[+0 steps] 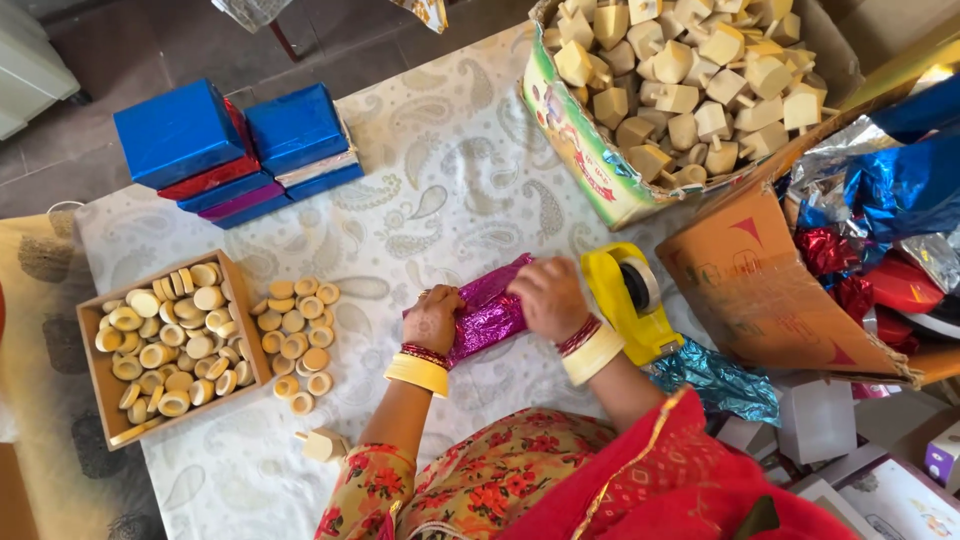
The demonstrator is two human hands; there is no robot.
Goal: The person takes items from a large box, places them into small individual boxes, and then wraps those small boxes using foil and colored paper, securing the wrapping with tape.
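Observation:
A small box wrapped in shiny magenta foil [487, 312] lies on the patterned white cloth [440, 190] in front of me. My left hand [432, 318] presses on its left end with fingers curled. Its right end is covered and gripped by my right hand [548, 298]. Both wrists carry yellow and red bangles. A yellow tape dispenser [626, 300] sits just right of my right hand.
A wooden tray of round wooden pieces [168, 342] and a loose group of them [298, 340] lie left. Stacked blue-wrapped boxes [238, 150] stand at the back left. A carton of wooden blocks [680, 80] and crumpled foil sheets [880, 220] fill the right.

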